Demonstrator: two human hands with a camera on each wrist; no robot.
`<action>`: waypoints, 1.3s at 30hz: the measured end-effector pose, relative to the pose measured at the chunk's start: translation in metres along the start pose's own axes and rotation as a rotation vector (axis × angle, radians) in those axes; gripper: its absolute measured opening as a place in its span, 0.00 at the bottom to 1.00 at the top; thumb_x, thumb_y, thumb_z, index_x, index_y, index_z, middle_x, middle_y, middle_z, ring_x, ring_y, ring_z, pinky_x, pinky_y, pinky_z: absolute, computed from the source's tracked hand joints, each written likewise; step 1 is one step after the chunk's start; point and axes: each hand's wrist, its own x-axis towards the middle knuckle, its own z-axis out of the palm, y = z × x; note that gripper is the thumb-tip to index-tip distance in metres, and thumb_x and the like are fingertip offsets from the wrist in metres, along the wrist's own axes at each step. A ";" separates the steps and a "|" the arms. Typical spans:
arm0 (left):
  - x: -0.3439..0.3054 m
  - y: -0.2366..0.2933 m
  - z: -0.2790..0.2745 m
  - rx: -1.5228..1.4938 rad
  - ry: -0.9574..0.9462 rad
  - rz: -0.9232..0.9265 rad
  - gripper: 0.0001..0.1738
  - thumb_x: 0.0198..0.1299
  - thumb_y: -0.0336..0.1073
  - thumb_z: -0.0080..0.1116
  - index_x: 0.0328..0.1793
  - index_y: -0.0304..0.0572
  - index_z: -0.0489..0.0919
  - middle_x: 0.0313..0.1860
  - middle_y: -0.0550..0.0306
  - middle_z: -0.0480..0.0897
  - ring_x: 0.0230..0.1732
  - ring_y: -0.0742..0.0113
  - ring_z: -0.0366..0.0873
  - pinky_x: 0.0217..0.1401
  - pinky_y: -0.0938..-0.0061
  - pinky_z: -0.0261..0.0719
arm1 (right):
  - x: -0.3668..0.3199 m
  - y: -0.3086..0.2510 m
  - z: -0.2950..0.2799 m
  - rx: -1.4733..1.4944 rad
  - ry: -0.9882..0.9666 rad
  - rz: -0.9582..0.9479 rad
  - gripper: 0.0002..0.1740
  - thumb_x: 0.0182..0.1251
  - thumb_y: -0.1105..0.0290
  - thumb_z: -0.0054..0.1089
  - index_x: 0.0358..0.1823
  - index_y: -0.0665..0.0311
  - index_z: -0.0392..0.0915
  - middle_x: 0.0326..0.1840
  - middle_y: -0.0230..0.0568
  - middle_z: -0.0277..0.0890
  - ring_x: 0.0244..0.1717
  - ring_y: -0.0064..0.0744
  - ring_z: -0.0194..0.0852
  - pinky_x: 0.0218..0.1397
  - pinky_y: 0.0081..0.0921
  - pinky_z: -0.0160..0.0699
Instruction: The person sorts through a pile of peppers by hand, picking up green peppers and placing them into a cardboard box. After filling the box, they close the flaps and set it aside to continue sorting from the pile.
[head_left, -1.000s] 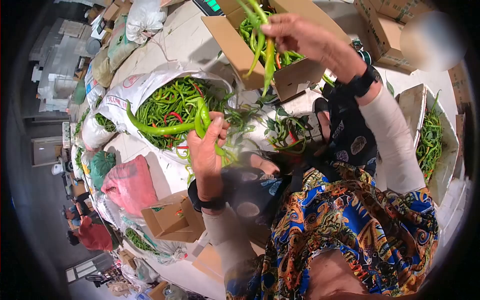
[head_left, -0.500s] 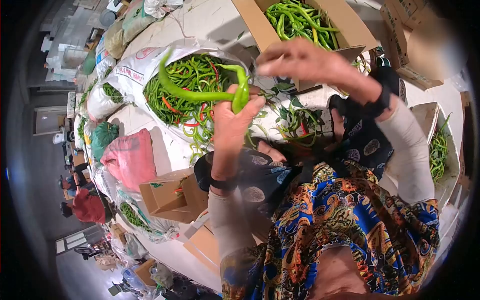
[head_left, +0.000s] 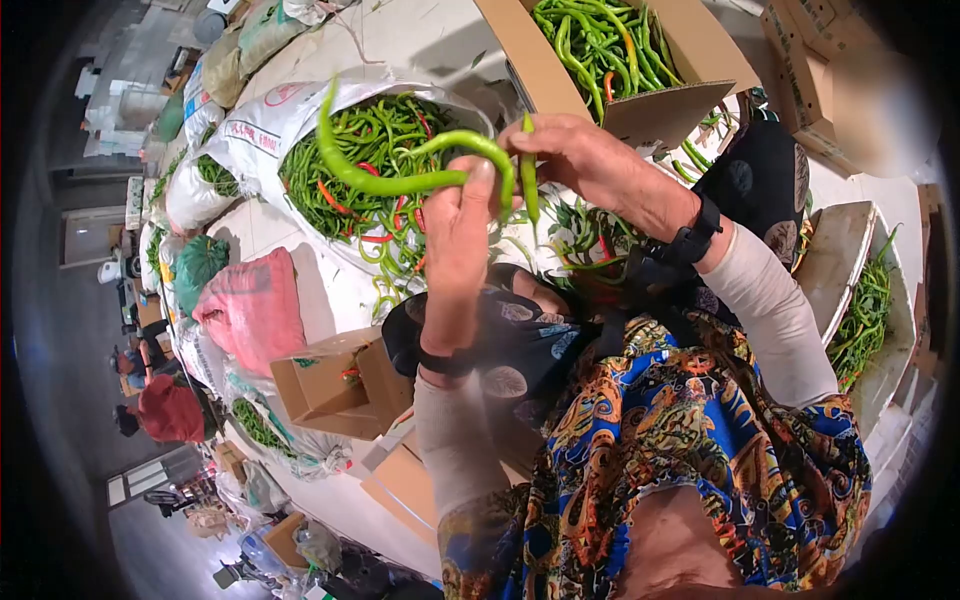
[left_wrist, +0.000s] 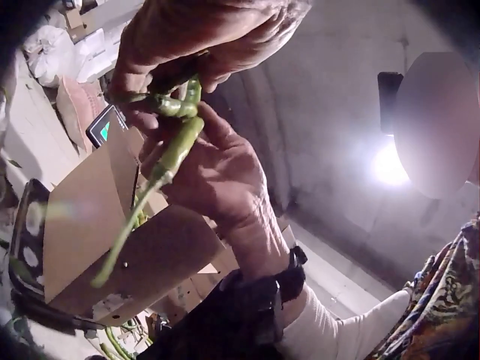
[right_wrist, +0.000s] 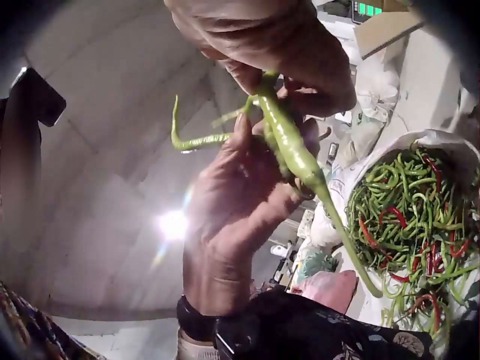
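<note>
My left hand (head_left: 456, 230) grips long green chili peppers (head_left: 395, 184), one curving out far to the left past the thumb. Close beside it, my right hand (head_left: 615, 172) pinches a slim green chili pepper (head_left: 529, 185) that hangs nearly straight down in the head view. Fingertips of both hands meet around the peppers. In the right wrist view a glossy chili pepper (right_wrist: 292, 146) runs down from the right fingers, across the left palm. The left wrist view shows a chili pepper (left_wrist: 178, 150) with its long stem pointing down-left.
Beyond the hands stands an open cardboard box (head_left: 545, 75) holding chili peppers. An open white sack (head_left: 250, 135) full of green and red chilies lies left. A white crate (head_left: 835, 275) of peppers is at right, a smaller cardboard box (head_left: 325, 390) at lower left. Loose leaves and peppers litter the floor.
My right hand held several chili peppers over the box, then came back without them; it now pinches one beside the left hand. The left hand moved up and right, still gripping its peppers.
</note>
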 end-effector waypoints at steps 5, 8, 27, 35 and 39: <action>-0.001 0.010 0.009 -0.093 0.013 -0.018 0.17 0.70 0.43 0.50 0.49 0.33 0.73 0.38 0.50 0.80 0.33 0.71 0.78 0.34 0.78 0.77 | -0.002 0.006 -0.004 0.053 0.034 0.008 0.14 0.68 0.66 0.55 0.46 0.70 0.76 0.39 0.38 0.76 0.37 0.27 0.73 0.42 0.26 0.74; 0.000 0.007 0.014 -0.012 -0.050 -0.080 0.14 0.68 0.41 0.53 0.48 0.36 0.74 0.35 0.56 0.81 0.27 0.77 0.73 0.26 0.86 0.67 | 0.000 0.013 -0.002 0.005 0.177 0.051 0.12 0.69 0.67 0.53 0.45 0.69 0.76 0.35 0.34 0.73 0.33 0.24 0.68 0.37 0.23 0.70; 0.013 0.004 -0.009 0.485 0.090 0.000 0.17 0.68 0.41 0.50 0.50 0.32 0.75 0.33 0.54 0.81 0.26 0.77 0.73 0.27 0.82 0.69 | -0.047 -0.006 -0.028 -0.202 0.024 0.197 0.18 0.65 0.61 0.61 0.49 0.67 0.80 0.28 0.26 0.70 0.31 0.15 0.65 0.31 0.13 0.62; 0.058 0.056 0.025 0.205 -0.285 -0.244 0.19 0.68 0.42 0.51 0.52 0.32 0.76 0.26 0.60 0.77 0.16 0.84 0.63 0.17 0.87 0.57 | -0.070 -0.026 -0.025 -0.060 -0.009 0.175 0.19 0.67 0.60 0.59 0.50 0.68 0.79 0.24 0.23 0.68 0.25 0.11 0.61 0.25 0.09 0.59; 0.121 0.053 0.044 0.118 -0.336 -0.307 0.19 0.69 0.42 0.50 0.53 0.30 0.76 0.26 0.61 0.77 0.15 0.83 0.64 0.18 0.87 0.64 | -0.072 -0.030 -0.028 0.005 0.054 0.040 0.18 0.67 0.63 0.59 0.51 0.70 0.78 0.34 0.24 0.74 0.26 0.10 0.60 0.27 0.08 0.61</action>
